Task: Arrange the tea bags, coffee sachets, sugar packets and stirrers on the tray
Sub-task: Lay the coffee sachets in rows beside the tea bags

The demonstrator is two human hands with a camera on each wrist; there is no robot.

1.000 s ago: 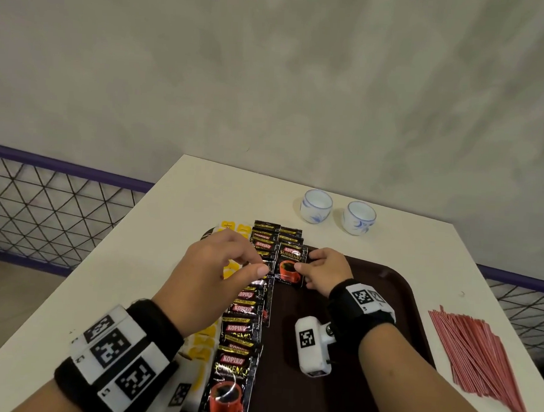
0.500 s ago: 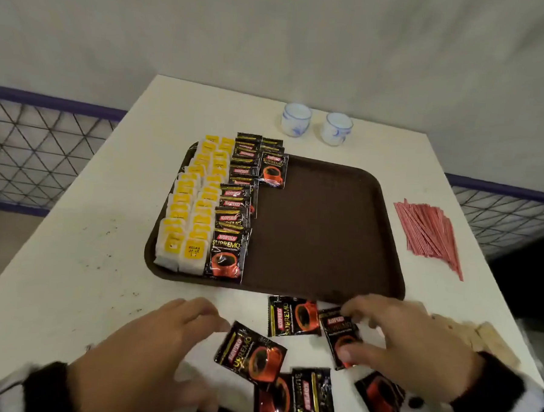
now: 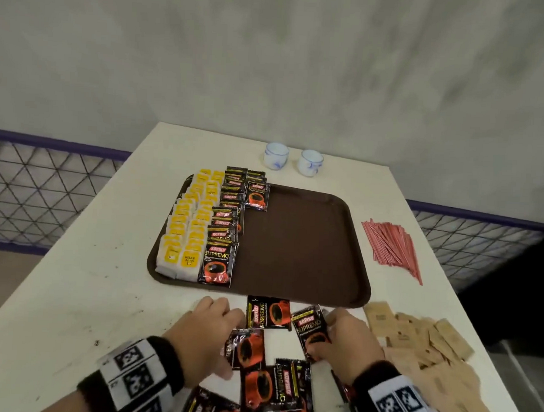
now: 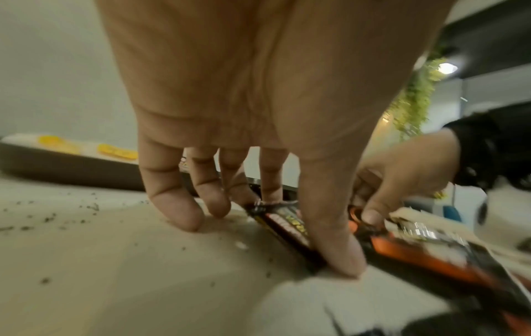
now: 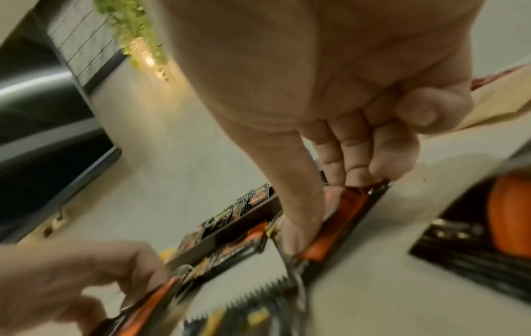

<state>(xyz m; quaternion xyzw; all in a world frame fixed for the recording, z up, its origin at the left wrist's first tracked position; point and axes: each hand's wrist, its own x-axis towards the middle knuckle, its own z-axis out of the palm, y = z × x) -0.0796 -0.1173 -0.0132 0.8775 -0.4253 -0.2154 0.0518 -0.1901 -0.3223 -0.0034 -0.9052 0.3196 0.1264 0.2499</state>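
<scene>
Two hands pinch coffee sachets: left hand [image 3: 208,344] on sachet [image 3: 247,348], right hand [image 3: 347,343] on tilted sachet [image 3: 310,330]; tray [image 3: 359,286] just beyond.

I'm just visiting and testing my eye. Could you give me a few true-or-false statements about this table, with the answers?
1. The red stirrers lie on the tray. False: they lie on the table, right of it.
2. Two small cups stand beyond the tray. True.
3. The right hand pinches a coffee sachet. True.
4. The tea bags fill the tray's right side. False: they line its left side.
</scene>
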